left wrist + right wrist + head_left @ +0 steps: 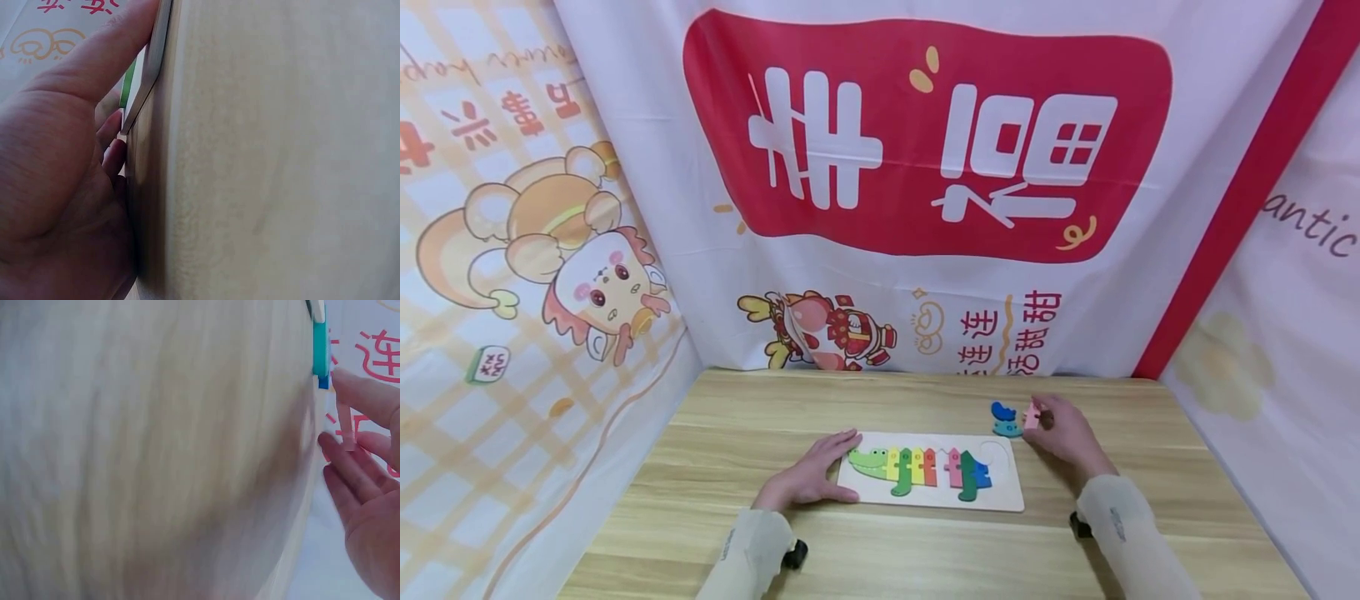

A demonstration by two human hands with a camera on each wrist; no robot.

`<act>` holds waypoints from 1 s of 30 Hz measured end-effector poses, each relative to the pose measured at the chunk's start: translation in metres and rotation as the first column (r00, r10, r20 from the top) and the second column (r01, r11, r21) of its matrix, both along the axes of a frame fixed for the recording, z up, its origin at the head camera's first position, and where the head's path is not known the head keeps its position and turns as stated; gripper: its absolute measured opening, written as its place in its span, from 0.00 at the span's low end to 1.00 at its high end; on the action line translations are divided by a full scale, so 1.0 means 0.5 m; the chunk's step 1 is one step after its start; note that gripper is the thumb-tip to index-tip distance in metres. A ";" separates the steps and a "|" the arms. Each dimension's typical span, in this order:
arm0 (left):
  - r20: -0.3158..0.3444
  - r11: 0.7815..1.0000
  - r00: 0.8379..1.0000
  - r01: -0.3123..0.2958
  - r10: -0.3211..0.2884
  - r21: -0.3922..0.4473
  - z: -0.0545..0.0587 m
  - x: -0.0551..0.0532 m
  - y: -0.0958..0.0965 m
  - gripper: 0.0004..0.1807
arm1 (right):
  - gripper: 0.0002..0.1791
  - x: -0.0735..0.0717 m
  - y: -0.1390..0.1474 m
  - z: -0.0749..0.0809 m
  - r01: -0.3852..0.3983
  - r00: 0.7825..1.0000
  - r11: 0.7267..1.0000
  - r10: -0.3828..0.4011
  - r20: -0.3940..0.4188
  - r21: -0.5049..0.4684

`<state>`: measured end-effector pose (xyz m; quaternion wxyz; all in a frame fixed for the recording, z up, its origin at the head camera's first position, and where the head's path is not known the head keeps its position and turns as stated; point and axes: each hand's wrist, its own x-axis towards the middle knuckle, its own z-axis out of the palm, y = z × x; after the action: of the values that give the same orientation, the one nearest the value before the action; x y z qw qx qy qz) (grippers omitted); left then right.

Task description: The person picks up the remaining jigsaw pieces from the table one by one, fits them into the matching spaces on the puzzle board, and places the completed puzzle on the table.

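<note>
A pale wooden puzzle board (pixel 880 497) lies flat, holding a crocodile made of coloured pieces. The light green head (pixel 870 463) is at its left end; a bare gap separates the orange piece (pixel 930 468) from the pink one (pixel 955 468). My left hand (pixel 808 477) rests at the board's left end, thumb and fingers spread along its edge and corners. Beyond the board's right corner, my right hand (pixel 1066 433) pinches a pink puzzle piece (pixel 1032 416) between thumb and fingers. That piece stands on edge in the right wrist view, partly covered by the fingers.
Just left of the right hand, a dark blue piece (pixel 1002 411) and a teal piece (pixel 1007 428) lie on the wooden table (pixel 715 450). Printed cloth (pixel 865 292) hangs behind the table's far edge, with more cloth at both sides.
</note>
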<state>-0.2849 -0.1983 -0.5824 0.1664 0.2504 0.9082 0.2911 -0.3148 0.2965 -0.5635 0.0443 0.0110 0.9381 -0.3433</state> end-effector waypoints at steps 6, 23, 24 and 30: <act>0.001 1.000 1.000 0.004 -0.004 0.007 0.003 0.000 0.002 0.59 | 0.44 0.013 -0.012 0.020 -0.022 0.998 0.995 0.017 -0.059 -0.095; 0.018 1.000 1.000 -0.008 0.008 0.021 0.009 0.005 0.001 0.58 | 0.43 0.047 -0.079 0.036 -0.201 0.943 0.973 0.160 -0.293 -0.115; 0.018 1.000 1.000 -0.008 0.008 0.016 0.010 0.005 0.001 0.58 | 0.43 0.048 -0.082 0.036 -0.205 0.940 0.971 0.159 -0.302 -0.126; 0.009 1.000 1.000 0.007 -0.007 0.020 0.008 0.005 0.002 0.58 | 0.40 0.055 -0.097 0.031 -0.218 0.935 0.962 0.158 -0.318 -0.163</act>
<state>-0.2826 -0.1973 -0.5785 0.1693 0.2541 0.9035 0.3008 -0.2875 0.2483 -0.5478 -0.0661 -0.1363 0.8922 -0.4254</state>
